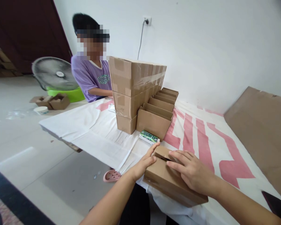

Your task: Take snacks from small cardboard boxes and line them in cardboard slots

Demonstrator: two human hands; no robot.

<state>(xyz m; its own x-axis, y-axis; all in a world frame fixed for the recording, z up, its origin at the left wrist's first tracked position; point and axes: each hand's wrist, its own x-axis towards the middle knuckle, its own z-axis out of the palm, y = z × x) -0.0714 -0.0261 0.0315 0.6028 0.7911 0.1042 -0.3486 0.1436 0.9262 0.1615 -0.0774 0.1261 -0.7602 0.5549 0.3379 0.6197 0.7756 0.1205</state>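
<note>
A small brown cardboard box [165, 182] lies on the white and pink cloth [201, 134] at the table's near edge. My left hand [144, 164] grips its left end, fingers curled over the flap. My right hand [192, 170] lies flat on its top with the fingers stretched out, pressing the lid down. Just beyond the box sits a small green and white packet [149, 137].
A row of several open cardboard boxes [158, 114] stands beside three stacked taped cartons [131, 90]. A person in a purple shirt [91, 78] sits at the far left end. A fan [53, 73], a green basin [67, 93], a flat cardboard sheet [264, 131] and a pink slipper [111, 175] are around.
</note>
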